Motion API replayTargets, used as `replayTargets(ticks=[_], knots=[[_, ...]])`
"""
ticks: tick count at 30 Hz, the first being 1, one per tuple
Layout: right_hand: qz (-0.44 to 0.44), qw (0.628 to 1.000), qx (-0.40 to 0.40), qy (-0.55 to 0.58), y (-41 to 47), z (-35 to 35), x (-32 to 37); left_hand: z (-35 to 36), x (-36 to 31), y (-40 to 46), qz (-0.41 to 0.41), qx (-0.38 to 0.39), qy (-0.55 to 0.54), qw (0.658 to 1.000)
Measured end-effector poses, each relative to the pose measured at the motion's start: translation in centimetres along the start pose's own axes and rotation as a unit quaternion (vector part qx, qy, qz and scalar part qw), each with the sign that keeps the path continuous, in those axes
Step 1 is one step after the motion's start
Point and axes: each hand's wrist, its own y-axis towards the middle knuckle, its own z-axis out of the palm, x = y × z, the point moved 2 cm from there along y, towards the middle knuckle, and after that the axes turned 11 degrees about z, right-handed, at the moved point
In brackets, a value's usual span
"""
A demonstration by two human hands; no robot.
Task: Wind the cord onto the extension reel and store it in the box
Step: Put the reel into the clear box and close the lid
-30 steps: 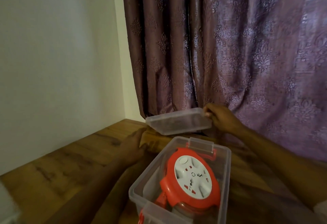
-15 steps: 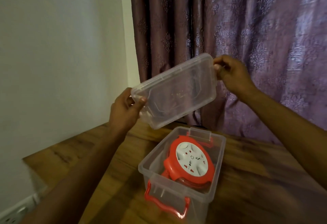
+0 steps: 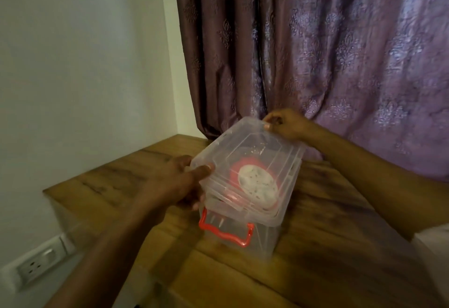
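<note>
A clear plastic box (image 3: 262, 239) with a red latch handle (image 3: 224, 233) stands on the wooden table. Inside it lies the red and white extension reel (image 3: 255, 182), blurred through the lid. The clear lid (image 3: 247, 152) sits tilted over the box top. My left hand (image 3: 177, 183) grips the lid's near left corner, thumb on top. My right hand (image 3: 284, 125) pinches the lid's far right corner. The cord is not visible.
The wooden table (image 3: 328, 259) fills the lower right, its left edge near a white wall. A purple patterned curtain (image 3: 315, 52) hangs right behind the box. A wall socket (image 3: 36, 265) sits low on the left wall.
Both hands have brought the lid down from in front of the curtain onto the box, so it now covers the reel.
</note>
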Motion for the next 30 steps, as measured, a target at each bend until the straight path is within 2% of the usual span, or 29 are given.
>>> replayTargets(ticks=[3,7,11,15,23,27,30], knots=[[0.028,0.998,0.037,-0.039,-0.2,1.9,-0.7,0.2,0.7,0.1,-0.003,-0.019,0.076,0.997],[0.02,0.993,0.038,-0.109,0.1,3.0,-0.8,0.3,0.8,-0.1,0.002,-0.023,0.155,0.988],[0.032,0.986,0.066,-0.152,0.0,3.4,-1.0,0.3,0.9,-0.6,-0.003,0.008,0.229,0.973],[0.042,0.984,0.08,-0.153,-0.3,3.5,-1.1,0.4,0.9,-0.8,-0.031,0.025,0.197,0.98],[0.075,0.986,0.085,-0.124,-1.0,2.8,-0.9,0.2,1.8,-0.7,-0.069,0.037,0.055,0.995],[0.096,0.96,0.079,-0.249,-1.5,3.9,-0.3,0.2,2.0,-0.6,-0.086,0.04,0.031,0.995],[0.116,0.944,0.028,-0.307,-2.1,4.9,-0.2,0.4,1.6,-1.1,-0.08,0.03,0.023,0.996]])
